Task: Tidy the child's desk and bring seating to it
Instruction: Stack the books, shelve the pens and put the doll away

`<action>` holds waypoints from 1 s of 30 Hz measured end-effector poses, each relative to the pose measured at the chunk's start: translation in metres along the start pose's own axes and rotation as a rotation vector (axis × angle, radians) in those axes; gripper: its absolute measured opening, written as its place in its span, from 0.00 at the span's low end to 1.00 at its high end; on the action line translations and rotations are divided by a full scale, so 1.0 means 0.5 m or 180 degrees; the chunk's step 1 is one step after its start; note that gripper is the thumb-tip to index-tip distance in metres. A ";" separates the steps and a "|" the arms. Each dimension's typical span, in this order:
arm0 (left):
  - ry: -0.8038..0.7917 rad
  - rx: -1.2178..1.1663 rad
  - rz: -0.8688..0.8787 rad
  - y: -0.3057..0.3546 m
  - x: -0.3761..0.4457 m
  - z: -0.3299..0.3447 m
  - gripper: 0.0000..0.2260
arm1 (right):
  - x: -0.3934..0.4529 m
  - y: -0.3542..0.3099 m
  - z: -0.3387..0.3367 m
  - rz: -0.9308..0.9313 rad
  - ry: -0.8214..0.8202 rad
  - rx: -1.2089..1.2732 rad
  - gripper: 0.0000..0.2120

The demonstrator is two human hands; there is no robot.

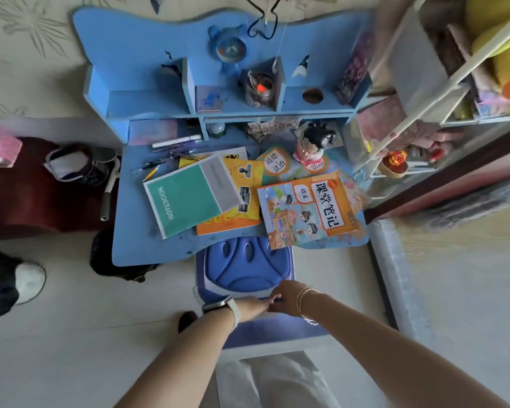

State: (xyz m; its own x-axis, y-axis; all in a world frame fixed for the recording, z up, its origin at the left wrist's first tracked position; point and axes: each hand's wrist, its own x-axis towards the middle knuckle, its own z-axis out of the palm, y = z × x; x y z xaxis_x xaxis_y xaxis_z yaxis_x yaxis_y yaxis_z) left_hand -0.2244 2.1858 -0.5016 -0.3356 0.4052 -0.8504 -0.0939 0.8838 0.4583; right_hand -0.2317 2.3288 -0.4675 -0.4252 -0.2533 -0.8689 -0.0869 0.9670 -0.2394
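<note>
The head view shows a blue chair (246,267) with a moulded seat, partly pushed under the front edge of the blue surface (136,231). Both hands meet at its back edge: the left hand (252,309) and the right hand (286,295) seem to grasp it, but the fingers are hidden. On the surface lie one green notebook (186,198), one orange book (242,201) and one picture book (306,210). Several pens (174,142) overlap and are hard to count.

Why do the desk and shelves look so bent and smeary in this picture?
Head view: the wide-angle lens bows the blue desk and white shelf rails near the edges; the corners are smeared, while the green notebook mid-frame stays sharp; lighting is soft, without hard shadows.
</note>
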 end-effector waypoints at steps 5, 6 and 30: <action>0.0222 -0.0886 -0.0178 -0.018 -0.026 -0.022 0.09 | 0.041 0.002 -0.027 0.0338 -0.0068 0.0630 0.15; 0.0354 -0.1111 -0.0064 -0.018 -0.034 -0.049 0.07 | 0.049 -0.002 -0.049 0.0507 -0.0042 0.1155 0.15; 0.2115 0.1573 -0.0196 -0.339 0.091 -0.652 0.25 | 0.389 -0.353 -0.251 0.2258 0.1970 0.5744 0.09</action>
State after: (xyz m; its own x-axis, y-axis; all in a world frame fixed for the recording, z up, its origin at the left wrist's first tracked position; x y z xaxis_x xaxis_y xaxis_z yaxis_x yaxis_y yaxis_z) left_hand -0.5293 1.9784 -0.5338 -0.8415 0.2674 -0.4694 0.2405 0.9635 0.1178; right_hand -0.4122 2.1123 -0.5400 -0.1963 0.4993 -0.8439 0.8462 -0.3485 -0.4030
